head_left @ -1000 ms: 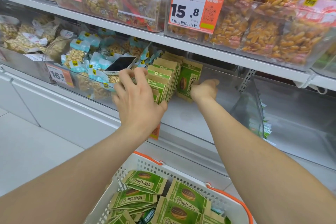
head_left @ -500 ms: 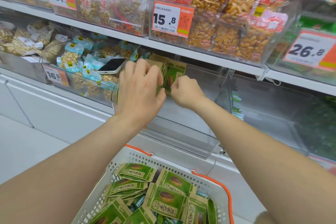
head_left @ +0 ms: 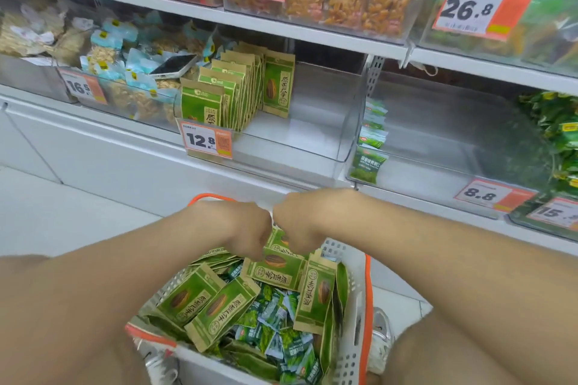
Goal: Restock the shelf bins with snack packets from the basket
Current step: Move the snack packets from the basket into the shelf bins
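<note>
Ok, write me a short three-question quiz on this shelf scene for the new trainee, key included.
1. True or false: the phone lies in the bin tagged 12.8.
2. Where are the left hand and right hand? A: inside the 12.8 bin. B: down in the basket, among green packets. C: on the phone.
3. Which price tag marks the bin holding the upright row of packets?
Key: 1 false, it lies on the blue packets in the bin tagged 16.5. 2 B. 3 12.8.
</note>
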A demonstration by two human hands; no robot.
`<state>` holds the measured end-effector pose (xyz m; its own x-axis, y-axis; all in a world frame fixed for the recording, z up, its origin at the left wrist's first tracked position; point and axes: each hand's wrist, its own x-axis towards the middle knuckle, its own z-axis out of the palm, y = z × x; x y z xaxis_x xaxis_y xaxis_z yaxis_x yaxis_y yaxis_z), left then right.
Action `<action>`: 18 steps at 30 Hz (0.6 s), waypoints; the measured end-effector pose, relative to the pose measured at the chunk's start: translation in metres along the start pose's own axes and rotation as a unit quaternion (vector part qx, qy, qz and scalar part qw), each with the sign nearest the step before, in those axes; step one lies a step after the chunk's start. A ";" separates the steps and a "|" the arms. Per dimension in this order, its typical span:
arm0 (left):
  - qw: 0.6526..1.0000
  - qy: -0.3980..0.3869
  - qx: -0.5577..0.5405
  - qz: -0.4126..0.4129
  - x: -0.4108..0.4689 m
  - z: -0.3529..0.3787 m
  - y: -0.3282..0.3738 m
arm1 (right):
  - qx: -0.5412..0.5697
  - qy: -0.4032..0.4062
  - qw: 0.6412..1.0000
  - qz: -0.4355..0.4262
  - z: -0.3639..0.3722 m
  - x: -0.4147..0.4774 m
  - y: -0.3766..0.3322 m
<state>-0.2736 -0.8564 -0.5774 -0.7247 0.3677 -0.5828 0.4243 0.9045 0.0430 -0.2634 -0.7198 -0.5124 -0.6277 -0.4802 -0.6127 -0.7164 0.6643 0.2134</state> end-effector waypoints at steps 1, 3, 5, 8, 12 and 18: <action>0.999 -0.036 0.026 0.002 0.008 0.014 0.007 | -0.014 -0.032 0.999 0.002 0.012 0.002 -0.002; 0.994 -0.080 0.070 0.009 0.023 0.041 0.020 | -0.017 -0.074 0.997 0.009 0.032 0.009 0.000; 0.989 -0.097 0.112 0.022 0.036 0.061 0.031 | -0.009 -0.101 0.995 0.015 0.043 0.013 0.007; 0.980 -0.067 0.188 0.025 0.054 0.083 0.036 | -0.009 -0.110 0.994 0.020 0.051 0.020 0.015; 0.968 -0.012 0.247 0.049 0.074 0.098 0.034 | -0.007 -0.103 0.994 0.022 0.051 0.032 0.024; 0.968 -0.019 0.248 0.035 0.104 0.097 0.031 | 0.002 -0.094 0.995 0.014 0.043 0.039 0.029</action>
<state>-0.2829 -0.8109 -0.7159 -0.6687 0.4072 -0.6221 0.6863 0.6600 -0.3057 -0.2957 -0.6942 -0.5624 -0.5787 -0.3465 -0.7383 -0.6984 0.6779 0.2293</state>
